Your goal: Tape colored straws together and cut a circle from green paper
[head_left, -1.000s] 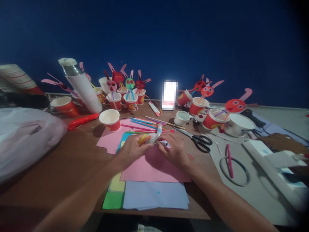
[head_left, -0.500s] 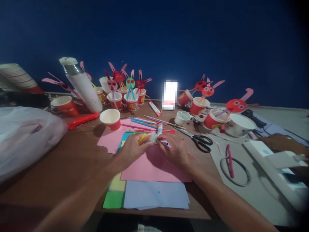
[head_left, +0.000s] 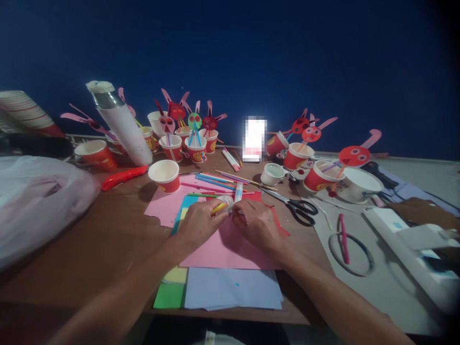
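Note:
My left hand [head_left: 201, 220] is closed, pinching a yellow stick [head_left: 218, 209] between thumb and fingers. Just beyond its fingertips is a clear, round item [head_left: 226, 200] that looks like a roll of tape. My right hand [head_left: 257, 220] is closed close beside it, fingertips bunched together, and what they hold is mostly hidden. Upright behind the fingers stands a small white tube [head_left: 238, 190]. Both hands are above a sheet of pink paper [head_left: 223, 251], which lies over white paper [head_left: 233, 290] and other coloured sheets.
Black-handled scissors [head_left: 300, 211] lie to the right, near a white cup [head_left: 273, 173]. Coloured sticks [head_left: 215, 182] are scattered behind my hands. Paper cups [head_left: 164, 175] stand around, several with paper rabbit figures [head_left: 194, 122]. A white bottle [head_left: 124, 129] and a plastic bag [head_left: 43, 206] are at left.
My right hand has turned over slightly, its fingers now covering the small white and blue item seen there before. The orange stick by my left hand no longer shows clearly.

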